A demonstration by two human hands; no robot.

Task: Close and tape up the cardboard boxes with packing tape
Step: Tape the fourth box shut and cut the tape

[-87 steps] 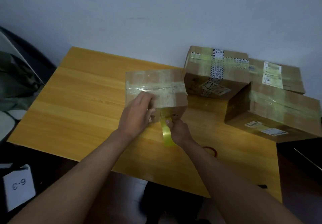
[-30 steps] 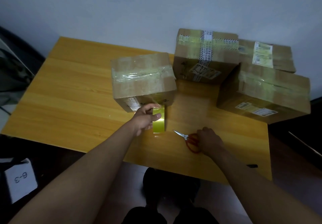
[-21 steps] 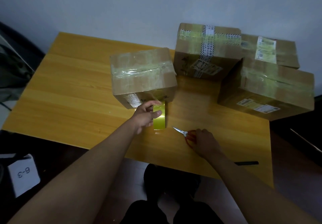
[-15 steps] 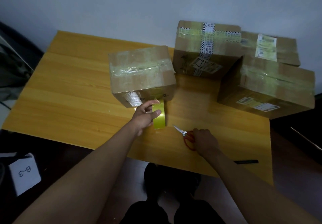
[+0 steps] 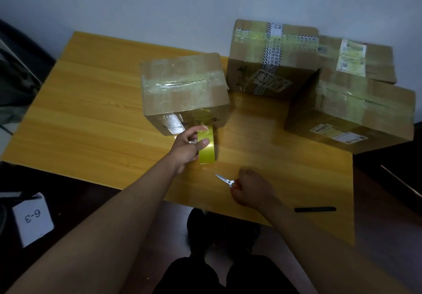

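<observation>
A closed cardboard box (image 5: 182, 88) with clear tape across its top stands on the wooden table (image 5: 91, 111). A strip of tape runs down its front face to a yellow tape roll (image 5: 206, 145), which my left hand (image 5: 186, 147) grips just below the box. To the right, near the table's front edge, my right hand (image 5: 251, 188) holds the red handles of a pair of scissors (image 5: 225, 179). The shut blades point left, towards the roll.
Three taped boxes crowd the table's right back: one with striped tape (image 5: 271, 58), a flat one with labels (image 5: 356, 58), and a large one (image 5: 356, 113) in front. A black pen (image 5: 315, 209) lies at the front right edge. A white card marked 6-3 (image 5: 33, 219) sits on the floor at left.
My right hand let go of the tape roll and went right to the scissors on the table. My left hand left the box top and took the roll, holding it since.
</observation>
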